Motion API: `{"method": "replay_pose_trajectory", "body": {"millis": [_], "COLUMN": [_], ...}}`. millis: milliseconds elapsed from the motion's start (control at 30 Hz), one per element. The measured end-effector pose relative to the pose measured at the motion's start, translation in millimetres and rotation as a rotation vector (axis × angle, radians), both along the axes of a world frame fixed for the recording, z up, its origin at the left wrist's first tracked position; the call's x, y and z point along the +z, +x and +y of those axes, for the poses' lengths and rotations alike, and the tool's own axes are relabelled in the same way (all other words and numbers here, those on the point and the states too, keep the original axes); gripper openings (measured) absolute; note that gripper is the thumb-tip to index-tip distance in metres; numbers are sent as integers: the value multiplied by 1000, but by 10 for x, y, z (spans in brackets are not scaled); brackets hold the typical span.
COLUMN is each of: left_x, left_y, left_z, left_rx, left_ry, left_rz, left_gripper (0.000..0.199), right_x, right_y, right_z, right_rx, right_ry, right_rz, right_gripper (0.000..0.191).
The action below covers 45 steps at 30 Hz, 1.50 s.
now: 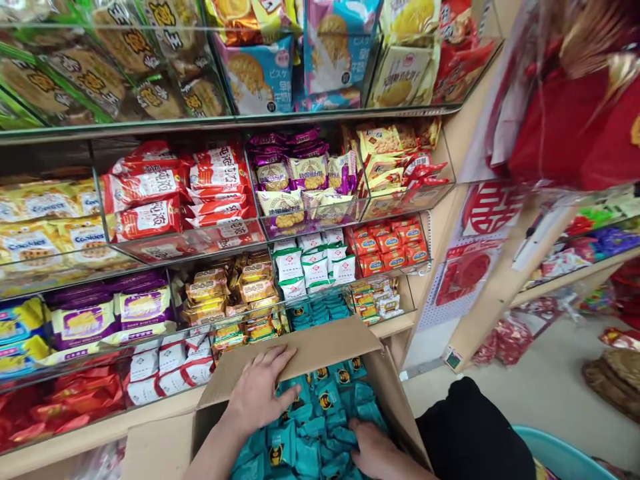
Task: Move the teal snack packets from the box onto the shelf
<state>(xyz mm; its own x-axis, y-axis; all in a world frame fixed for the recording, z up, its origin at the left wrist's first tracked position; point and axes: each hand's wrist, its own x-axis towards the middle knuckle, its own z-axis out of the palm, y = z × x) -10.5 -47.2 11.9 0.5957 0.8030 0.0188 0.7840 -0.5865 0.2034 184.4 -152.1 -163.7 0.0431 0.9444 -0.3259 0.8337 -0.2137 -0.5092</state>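
An opened cardboard box [320, 343] stands in front of the shelves, filled with small teal snack packets [310, 427] bearing black and yellow round marks. My left hand [257, 390] rests on the box's far flap, its fingers stretched along the cardboard and its thumb apart over the packets. Inside the box, at its right side, my right hand [373, 447] is down among the packets. Its visible fingers curl around some of them, and the fingertips are partly hidden.
Shelves with clear dividers hold red packets [145, 193], white-green packets [315, 263] and matching teal packets [320, 310] behind the flap. Black cloth [475, 433] and a light blue tub [555, 457] are right of the box. Red bags [565, 140] hang at upper right.
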Motion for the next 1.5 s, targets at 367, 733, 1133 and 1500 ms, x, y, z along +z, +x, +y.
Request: {"method": "replay_pose_trajectory", "body": {"millis": [367,733,1133,1500], "left_x": [-668,-295,-62,-146], "left_y": [46,587,709,732], "left_z": [-836,-919,-837,-920], "left_rx": [-21,545,567,522], "left_ry": [108,-603,-569,-475], "left_rz": [-521,-1281,-1421,-1329], "left_gripper": [33,34,31,40], "right_x": [406,1358,1391,1264], "right_y": [151,-167,-315,-252], "right_z": [60,-101,-32,12], "right_rx": [11,-333,-481,-608], "right_ry": [122,323,646,696], "right_rz": [-114,1215,1110,964], "right_gripper": [21,29,31,39]}}
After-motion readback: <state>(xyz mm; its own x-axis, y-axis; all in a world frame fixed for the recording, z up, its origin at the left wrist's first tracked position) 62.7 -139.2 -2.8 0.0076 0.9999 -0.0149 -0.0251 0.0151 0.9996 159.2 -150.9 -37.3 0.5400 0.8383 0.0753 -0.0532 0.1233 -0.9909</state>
